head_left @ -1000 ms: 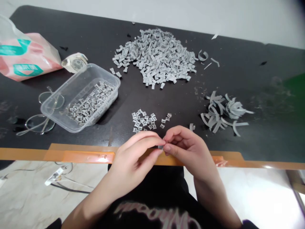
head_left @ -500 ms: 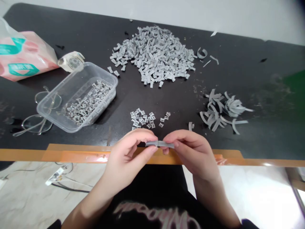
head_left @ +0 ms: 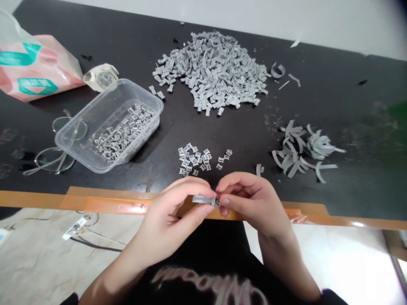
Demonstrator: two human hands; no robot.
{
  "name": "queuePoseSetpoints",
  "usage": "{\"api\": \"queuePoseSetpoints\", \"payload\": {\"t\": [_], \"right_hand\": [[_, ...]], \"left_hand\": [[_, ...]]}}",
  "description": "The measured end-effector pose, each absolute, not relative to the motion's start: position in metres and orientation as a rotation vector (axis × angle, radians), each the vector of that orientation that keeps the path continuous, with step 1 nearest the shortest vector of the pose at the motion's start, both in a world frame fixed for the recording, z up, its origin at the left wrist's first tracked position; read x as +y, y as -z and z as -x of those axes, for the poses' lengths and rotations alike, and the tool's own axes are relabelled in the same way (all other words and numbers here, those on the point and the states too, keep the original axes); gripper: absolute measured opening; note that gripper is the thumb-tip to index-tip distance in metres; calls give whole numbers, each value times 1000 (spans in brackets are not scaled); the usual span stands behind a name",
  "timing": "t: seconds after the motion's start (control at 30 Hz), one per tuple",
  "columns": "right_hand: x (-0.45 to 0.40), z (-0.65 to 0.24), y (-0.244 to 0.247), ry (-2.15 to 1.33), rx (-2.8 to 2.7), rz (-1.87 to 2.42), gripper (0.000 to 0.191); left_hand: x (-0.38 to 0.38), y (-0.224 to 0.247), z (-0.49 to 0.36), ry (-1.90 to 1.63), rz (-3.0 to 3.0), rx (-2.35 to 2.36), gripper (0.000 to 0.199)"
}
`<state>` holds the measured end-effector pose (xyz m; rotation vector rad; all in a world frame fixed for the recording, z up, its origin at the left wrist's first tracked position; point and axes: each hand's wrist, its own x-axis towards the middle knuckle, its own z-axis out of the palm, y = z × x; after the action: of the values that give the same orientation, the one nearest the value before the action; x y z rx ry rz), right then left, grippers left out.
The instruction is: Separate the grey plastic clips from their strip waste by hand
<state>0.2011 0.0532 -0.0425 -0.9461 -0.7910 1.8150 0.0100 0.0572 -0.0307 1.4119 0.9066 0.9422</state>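
A short grey strip [head_left: 202,199] with a small buckle on it lies between my two hands, over the table's front edge. My left hand [head_left: 179,212] pinches it near the buckle between thumb and fingertips, and the strip's flat end points left. My right hand [head_left: 251,203] has its thumb and fingers closed on the strip's other end, which is mostly hidden. Beyond my hands are several loose small grey buckles [head_left: 193,159]. Off to the right lies a bunch of curved grey strips [head_left: 291,156], with one short piece [head_left: 260,170] nearer to my right hand.
A large heap of grey pieces [head_left: 219,72] stands at the back. On the left are a clear plastic box [head_left: 79,153] holding many buckles, eyeglasses [head_left: 54,160], a white watch [head_left: 101,78] and a pink packet [head_left: 54,63]. Orange tape [head_left: 108,205] runs along the front edge.
The strip's right part, which stretched out flat between my hands, is now mostly hidden at my right fingertips. My right hand has closed in on the buckle. The whole view has shifted slightly.
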Motion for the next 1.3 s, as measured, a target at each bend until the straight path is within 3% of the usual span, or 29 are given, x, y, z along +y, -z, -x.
{"api": "queuePoseSetpoints", "payload": {"t": [0.2, 0.57, 0.73, 1.0, 1.3], "right_hand": [[54, -198, 36, -1794, -749, 1069, 23], [44, -197, 41, -1599, -905, 1307, 4], [40, -195, 45, -1510, -993, 1412, 18], [37, -202, 45, -1242, -1223, 1581, 10], [41, -206, 45, -1356, -1306, 1431, 9]], "left_hand": [[63, 28, -6, -824, -1768, 942, 19], [64, 35, -13, -663, -2145, 1041, 10], [61, 51, -20, -738, -2357, 1113, 13], [62, 47, -24, -714, -2283, 1117, 11], [59, 42, -21, -655, -2346, 1088, 10]]}}
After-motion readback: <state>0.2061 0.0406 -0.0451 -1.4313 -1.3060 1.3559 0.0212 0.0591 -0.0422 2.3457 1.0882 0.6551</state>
